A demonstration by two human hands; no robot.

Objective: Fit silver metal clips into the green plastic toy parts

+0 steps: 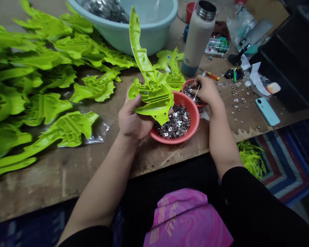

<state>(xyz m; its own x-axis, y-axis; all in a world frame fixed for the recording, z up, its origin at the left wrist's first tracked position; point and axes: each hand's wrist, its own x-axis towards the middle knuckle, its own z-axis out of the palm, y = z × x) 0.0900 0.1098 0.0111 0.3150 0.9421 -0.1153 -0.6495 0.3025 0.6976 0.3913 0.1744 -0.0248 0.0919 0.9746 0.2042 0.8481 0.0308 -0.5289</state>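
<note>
My left hand (134, 120) is closed round a lime-green plastic shell half (154, 96), its ribbed inner side facing up and its long curved arm pointing away. Under its right end stands a red bowl (194, 125) full of small metal clips (179, 121). My right hand (206, 91) reaches over a smaller red bowl (186, 82) of small shiny metal pieces (189, 91). Between its pinched fingers is a thin white stick (196, 92), slanting down into that bowl. Whether the fingertips also grip a metal piece cannot be made out.
Many lime-green shells (41, 61) lie heaped at the left. Behind stands a pale blue basin (154, 31) holding metal parts. A bottle (199, 37), a phone (267, 111), scattered metal bits (237, 99) and a black crate (290, 58) are on the right.
</note>
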